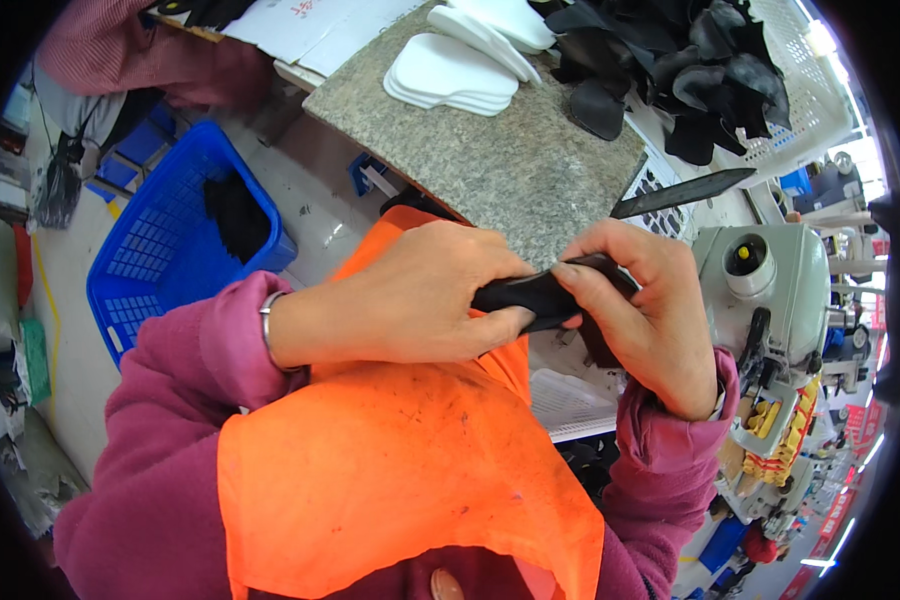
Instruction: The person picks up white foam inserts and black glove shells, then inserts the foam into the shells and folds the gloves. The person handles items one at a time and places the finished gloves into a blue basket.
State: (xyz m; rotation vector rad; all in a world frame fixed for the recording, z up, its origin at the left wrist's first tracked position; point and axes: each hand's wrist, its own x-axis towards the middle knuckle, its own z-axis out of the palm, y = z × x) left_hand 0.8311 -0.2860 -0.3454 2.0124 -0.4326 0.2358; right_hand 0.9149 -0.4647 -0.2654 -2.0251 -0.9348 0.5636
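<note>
A folded black piece (532,297), soft and leather-like, is stretched between my two hands above the orange apron. My left hand (420,290) pinches its left end between thumb and fingers. At the other end, my right hand (650,305) is closed on it, thumb on top and fingers curled behind. Part of the piece is hidden by the fingers; its exact kind I cannot make out. Just beyond the right hand a long, dark, blade-like strip (685,193) slants up to the right at the table's edge; its near end is hidden by the hand.
On the grey speckled tabletop (400,120) lie stacked white foam pads (450,75). Black cut pieces (690,70) heap up in a white basket (820,110) at the far right. A grey-green sewing machine (760,300) stands right; a blue basket (185,215) is left. Another person's sleeve (130,50) shows far left.
</note>
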